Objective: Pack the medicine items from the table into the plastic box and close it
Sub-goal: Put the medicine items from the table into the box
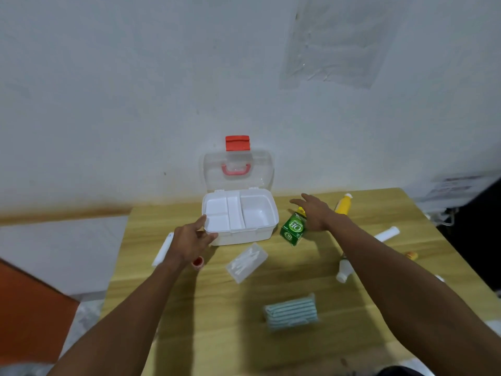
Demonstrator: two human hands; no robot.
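The white plastic box (245, 234) stands open at the table's far side, its clear lid (238, 169) with a red latch upright against the wall. Its inner tray shows nothing inside. My left hand (191, 240) touches the box's front left corner, thumb on the rim. My right hand (314, 213) hovers with fingers spread just over the green carton (292, 229), right of the box. Around lie a clear packet of swabs (246, 263), a striped blue-white pack (291, 312), a yellow bottle (343, 204), a small white bottle (343, 271) and two white tubes (162, 248) (386, 234).
A small red cap (198, 262) lies under my left wrist. A small yellow-red item (412, 255) sits near the table's right edge. The wooden table (217, 335) ends at the wall behind the box; the floor drops off to the left.
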